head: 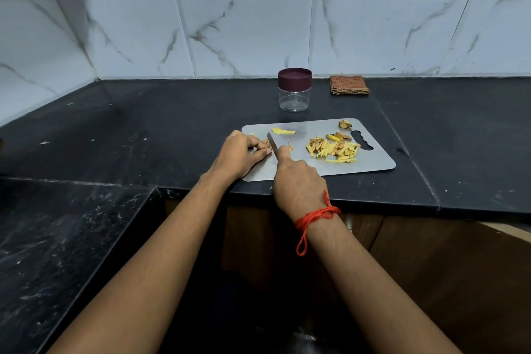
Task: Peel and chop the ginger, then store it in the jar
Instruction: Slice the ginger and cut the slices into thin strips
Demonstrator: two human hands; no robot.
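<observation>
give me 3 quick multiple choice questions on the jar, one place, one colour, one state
1. Where is the jar?
A) on the counter, behind the board
B) on the board
C) on a shelf

2. What colour is its lid?
A) green
B) maroon
C) white

3. The jar is:
A) open and full
B) tipped over
C) lidded and empty

Answers:
1. A, it stands on the black counter just past the board's far edge.
2. B, the lid is dark maroon.
3. C, the lid sits on top and the clear body shows nothing inside.
</observation>
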